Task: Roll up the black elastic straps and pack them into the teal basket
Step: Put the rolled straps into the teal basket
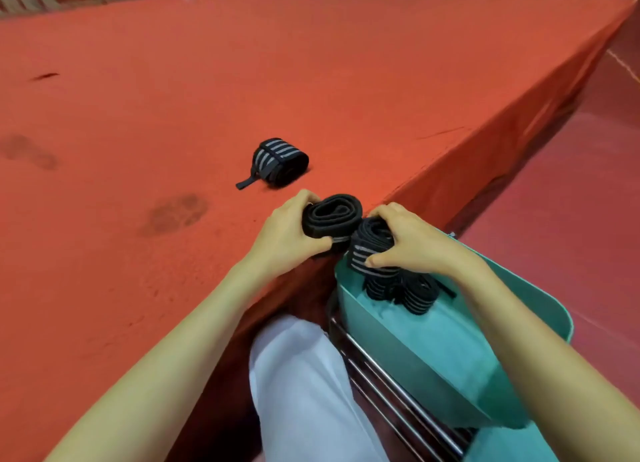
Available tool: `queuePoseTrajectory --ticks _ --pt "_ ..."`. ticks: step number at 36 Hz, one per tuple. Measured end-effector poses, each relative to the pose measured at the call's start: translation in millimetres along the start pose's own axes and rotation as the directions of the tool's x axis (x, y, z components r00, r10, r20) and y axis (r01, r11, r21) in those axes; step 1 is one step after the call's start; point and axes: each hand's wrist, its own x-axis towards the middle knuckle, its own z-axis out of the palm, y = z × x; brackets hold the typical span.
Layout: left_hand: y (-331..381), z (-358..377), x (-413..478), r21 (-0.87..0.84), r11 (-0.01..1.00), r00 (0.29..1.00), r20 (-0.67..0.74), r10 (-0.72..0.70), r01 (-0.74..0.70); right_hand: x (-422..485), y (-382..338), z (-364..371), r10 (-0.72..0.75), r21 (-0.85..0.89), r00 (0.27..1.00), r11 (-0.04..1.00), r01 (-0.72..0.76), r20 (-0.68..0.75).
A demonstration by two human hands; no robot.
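My left hand (289,235) grips a rolled black strap (330,219) at the table's near edge, its spiral end facing up. My right hand (412,242) holds a second rolled strap with grey stripes (370,254) just over the far end of the teal basket (450,354). The two rolls touch each other. Several more rolled straps (401,290) lie inside the basket, under my right hand. Another rolled black and grey striped strap (278,162) rests alone on the orange table (173,98), its loose tab end pointing left.
The basket sits on a metal rack (391,378) beside my white-trousered leg (304,392). The table's right edge drops to a red floor (571,202). Dark stains (176,214) mark the cloth at left.
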Motion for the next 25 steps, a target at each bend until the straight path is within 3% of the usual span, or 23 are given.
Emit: queuePoseTrajectory --ticks 4,10,15,20,25 --pt "24.3 34.0 -0.6 0.080 0.995 0.994 0.101 0.044 -0.052 -30.1 33.4 -2.7 0.073 -0.048 0.997 0.996 -0.071 0.032" --pt "31.8 88.0 0.9 0.158 0.987 0.940 0.341 -0.020 -0.036 -56.8 77.4 7.7 0.238 -0.191 0.954 0.960 -0.202 0.183" --pt "28.1 127.1 7.9 0.211 0.977 0.857 0.509 -0.081 -0.033 -63.8 107.8 26.5 0.435 -0.373 0.848 0.873 -0.315 0.303" --pt "24.2 150.4 19.9 0.342 0.935 0.760 0.631 -0.157 -0.091 -61.7 132.0 43.1 0.594 -0.429 0.725 0.789 -0.439 0.350" --pt "21.4 165.0 29.2 0.403 0.907 0.694 0.688 -0.212 -0.123 -58.1 148.1 59.1 0.676 -0.471 0.653 0.725 -0.503 0.343"
